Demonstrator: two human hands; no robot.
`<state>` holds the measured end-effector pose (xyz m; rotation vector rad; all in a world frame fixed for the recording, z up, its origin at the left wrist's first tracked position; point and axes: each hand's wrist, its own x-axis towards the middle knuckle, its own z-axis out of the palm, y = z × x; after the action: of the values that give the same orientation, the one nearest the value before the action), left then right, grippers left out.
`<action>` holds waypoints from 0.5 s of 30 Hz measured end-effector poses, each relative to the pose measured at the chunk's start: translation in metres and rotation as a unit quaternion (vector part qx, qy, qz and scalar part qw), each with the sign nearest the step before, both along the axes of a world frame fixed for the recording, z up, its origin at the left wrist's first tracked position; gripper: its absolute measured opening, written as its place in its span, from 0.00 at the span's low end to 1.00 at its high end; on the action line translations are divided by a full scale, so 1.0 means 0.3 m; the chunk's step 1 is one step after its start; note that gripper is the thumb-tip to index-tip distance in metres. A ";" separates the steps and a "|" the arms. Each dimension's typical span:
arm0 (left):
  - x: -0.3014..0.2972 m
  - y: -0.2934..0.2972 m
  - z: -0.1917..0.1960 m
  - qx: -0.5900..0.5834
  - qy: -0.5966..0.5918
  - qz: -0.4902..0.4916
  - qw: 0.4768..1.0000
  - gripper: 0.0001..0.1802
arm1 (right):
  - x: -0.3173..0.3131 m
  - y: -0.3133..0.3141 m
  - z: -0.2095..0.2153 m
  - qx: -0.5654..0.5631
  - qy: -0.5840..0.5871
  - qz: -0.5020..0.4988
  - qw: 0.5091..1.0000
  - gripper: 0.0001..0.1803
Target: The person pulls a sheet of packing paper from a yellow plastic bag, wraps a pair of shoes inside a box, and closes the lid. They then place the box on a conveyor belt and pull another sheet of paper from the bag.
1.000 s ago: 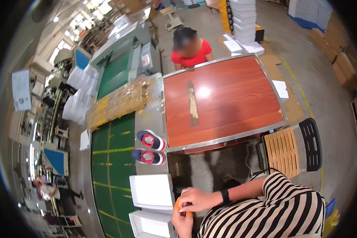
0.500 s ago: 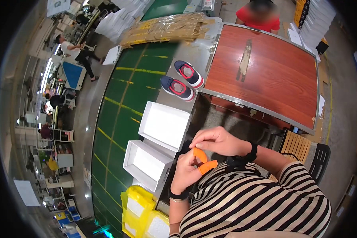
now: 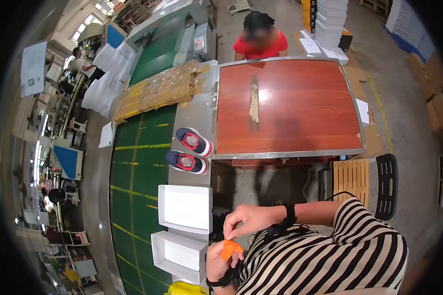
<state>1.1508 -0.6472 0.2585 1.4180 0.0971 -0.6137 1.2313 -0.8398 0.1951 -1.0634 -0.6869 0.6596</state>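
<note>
My left hand [image 3: 217, 263] is at the lower middle, its fingers curled in. Orange finger cots [image 3: 228, 250] cover its thumb and forefinger tips, drawn close together; whether anything lies between them is hidden. Just above, my right hand [image 3: 253, 219] pinches the upper end of the orange covering. To the left of my hands are a white open box [image 3: 184, 231] and a second white box part [image 3: 178, 280], side by side on the conveyor's metal edge. Farther up that edge sits a pair of navy sneakers [image 3: 190, 152] with red lining and white soles.
The green conveyor belt [image 3: 133, 184] runs along the left, with wrapped cardboard [image 3: 157, 91] across it. Ahead stands a reddish wooden table [image 3: 300, 108] with a person in red [image 3: 261, 44] behind it. A slatted chair [image 3: 350, 179] is at right; yellow packaging [image 3: 187, 289] lies lower left.
The view has turned, so the table and shoes sit farther left and lower. My right fingertips have come onto the orange covering, and my left thumb and forefinger have drawn together.
</note>
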 end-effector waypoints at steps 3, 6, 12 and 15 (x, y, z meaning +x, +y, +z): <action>0.000 0.020 -0.009 -0.056 -0.010 -0.052 0.997 0.17 | -0.024 -0.033 0.045 -0.033 -0.046 -0.016 0.998 0.06; 0.005 0.013 0.014 -0.087 -0.008 -0.067 0.994 0.17 | -0.050 -0.048 0.076 -0.029 -0.116 -0.058 0.991 0.05; -0.007 0.044 -0.026 -0.136 -0.019 -0.085 0.987 0.27 | -0.053 -0.040 0.075 -0.016 -0.200 -0.052 0.978 0.09; -0.012 0.040 -0.013 -0.145 -0.022 -0.093 0.985 0.29 | -0.061 -0.032 0.061 -0.014 -0.196 -0.029 0.980 0.09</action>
<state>1.1471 -0.6352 0.2545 1.1628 -0.1556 -0.7186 1.2131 -0.8494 0.2133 -1.2502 -0.9846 0.4104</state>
